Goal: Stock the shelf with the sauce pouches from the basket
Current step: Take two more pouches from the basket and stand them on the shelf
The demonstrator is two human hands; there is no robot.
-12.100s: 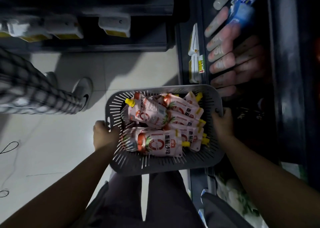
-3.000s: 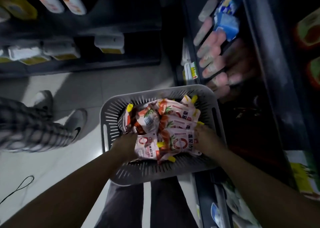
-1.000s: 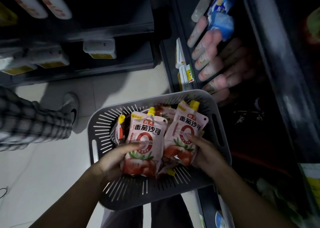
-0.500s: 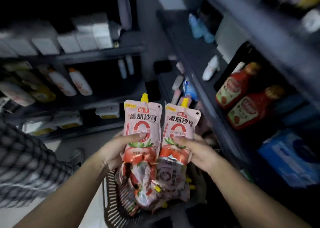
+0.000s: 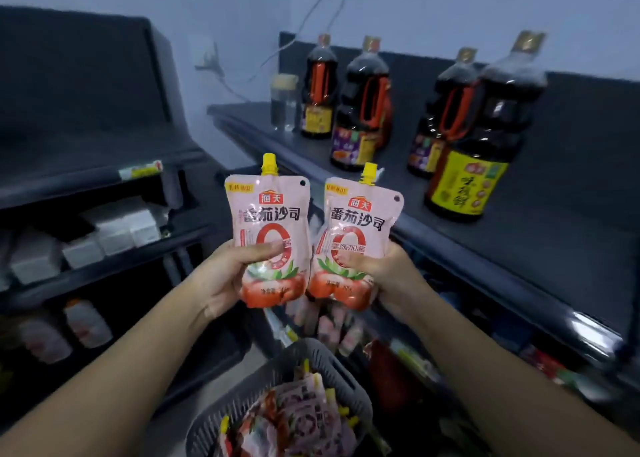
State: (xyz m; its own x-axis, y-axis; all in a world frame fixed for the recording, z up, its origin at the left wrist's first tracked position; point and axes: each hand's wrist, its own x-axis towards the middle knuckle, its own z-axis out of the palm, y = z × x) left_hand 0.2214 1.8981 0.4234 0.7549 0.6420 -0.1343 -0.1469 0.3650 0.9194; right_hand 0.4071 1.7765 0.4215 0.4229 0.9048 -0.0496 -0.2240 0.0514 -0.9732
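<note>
Nearest the camera, the grey slotted basket (image 5: 294,380) is seen low in the view, below the two raised pouches. It is still well filled: a loose heap of pink sauce pouches (image 5: 298,422) with yellow caps lies inside, labels blurred, count not readable.

Above the basket, the left hand (image 5: 225,276) is clamped on the left pouch (image 5: 270,234), thumb across the label, fingers behind. The right hand (image 5: 384,276) is clamped on the right pouch (image 5: 356,241) the same way. Both pouches are held upright, yellow spouts up, lower edges touching or nearly so; the hands are kept apart, one pouch each.

Step in hand, as judged: the pair is being carried from the basket up toward the top shelf (image 5: 450,248) on the right. To be done well, the pouches should be kept upright with labels facing out, set down on their flat bottoms on the bare stretch of shelf in front of the soy sauce bottles (image 5: 360,110), and released only once standing. A soft pouch is likely to slump or tip if dropped at a tilt. The bottles should not be knocked.

Beyond the pouches, four large dark bottles with orange handles stand on that shelf, with a small clear jar (image 5: 284,101) beside the farthest one. Left of the basket, another dark rack (image 5: 104,179) holds white boxes and blurred bottles.
</note>
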